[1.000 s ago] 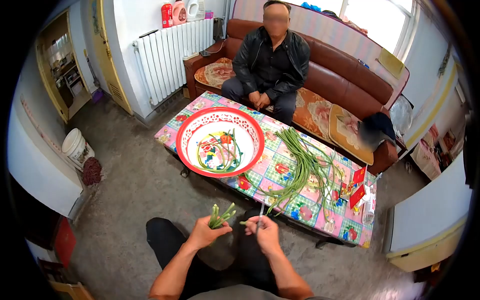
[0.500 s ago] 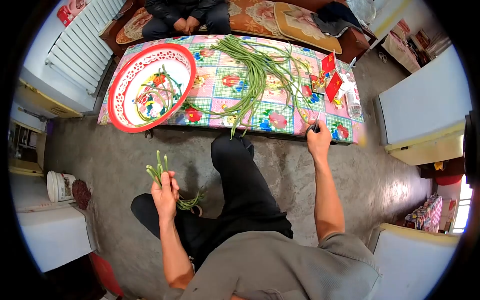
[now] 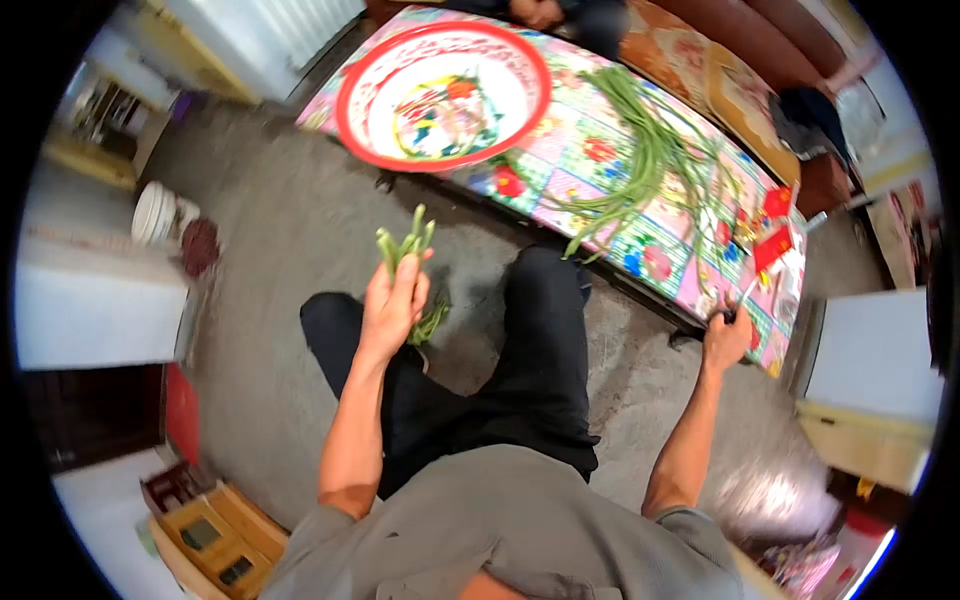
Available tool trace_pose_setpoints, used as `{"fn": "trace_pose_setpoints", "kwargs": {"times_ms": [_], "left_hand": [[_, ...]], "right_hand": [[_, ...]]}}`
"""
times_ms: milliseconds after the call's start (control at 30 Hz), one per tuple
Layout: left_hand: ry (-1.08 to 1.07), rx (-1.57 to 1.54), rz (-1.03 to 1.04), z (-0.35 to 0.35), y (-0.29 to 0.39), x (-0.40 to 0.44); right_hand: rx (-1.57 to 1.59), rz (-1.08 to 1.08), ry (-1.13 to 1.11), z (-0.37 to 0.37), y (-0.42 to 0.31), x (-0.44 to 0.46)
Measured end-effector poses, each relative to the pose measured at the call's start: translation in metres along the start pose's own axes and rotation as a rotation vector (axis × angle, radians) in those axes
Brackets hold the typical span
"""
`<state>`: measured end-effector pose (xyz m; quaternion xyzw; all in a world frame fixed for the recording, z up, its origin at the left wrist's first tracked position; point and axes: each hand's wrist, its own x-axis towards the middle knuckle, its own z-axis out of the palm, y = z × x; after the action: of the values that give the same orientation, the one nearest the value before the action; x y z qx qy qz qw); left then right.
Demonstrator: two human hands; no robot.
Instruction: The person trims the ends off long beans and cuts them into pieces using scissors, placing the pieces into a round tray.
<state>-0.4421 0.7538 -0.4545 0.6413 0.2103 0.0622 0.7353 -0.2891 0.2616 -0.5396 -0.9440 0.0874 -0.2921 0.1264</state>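
My left hand (image 3: pixel 393 305) is closed around a bundle of long green beans (image 3: pixel 408 238). Their cut-looking ends stick up above my fingers, and the other ends hang in a curl (image 3: pixel 430 326) below, over the floor. In my right hand (image 3: pixel 727 340), at the near right edge of the table, is a pair of scissors (image 3: pixel 746 291) with dark handles and the blade pointing up and away. A pile of long green beans (image 3: pixel 645 150) lies across the flowered tablecloth. To its left stands a red-rimmed white basin (image 3: pixel 345 105) with a few beans inside, blurred.
Small red flags (image 3: pixel 772 248) and a clear glass (image 3: pixel 789 296) stand at the table's right end. Behind the table, a person (image 3: pixel 540 12) sits at the sofa (image 3: pixel 700 55). A white bucket (image 3: pixel 155 213) is on the floor at left, and white cabinets flank both sides.
My view has swung left and down, so the table appears tilted and farther right. My left hand still grips the beans, now raised nearer the basin in view; the scissors stay in my right hand.
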Motion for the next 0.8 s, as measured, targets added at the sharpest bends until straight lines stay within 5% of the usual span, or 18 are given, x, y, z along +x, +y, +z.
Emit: {"fn": "trace_pose_setpoints", "kwargs": {"times_ms": [167, 333, 600, 800], "left_hand": [[-0.026, -0.125, 0.037, -0.005, 0.000, 0.002], [-0.084, -0.196, 0.049, -0.010, 0.003, 0.005], [-0.061, -0.198, 0.020, -0.013, 0.006, 0.005], [-0.088, -0.056, -0.025, -0.009, -0.002, -0.001]], "right_hand": [[0.128, -0.018, 0.066, 0.003, 0.006, -0.002], [0.448, -0.042, 0.109, -0.034, -0.083, -0.009], [1.309, 0.178, -0.893, -0.048, -0.260, -0.074], [1.525, 0.298, -1.249, -0.047, -0.346, -0.084]]}}
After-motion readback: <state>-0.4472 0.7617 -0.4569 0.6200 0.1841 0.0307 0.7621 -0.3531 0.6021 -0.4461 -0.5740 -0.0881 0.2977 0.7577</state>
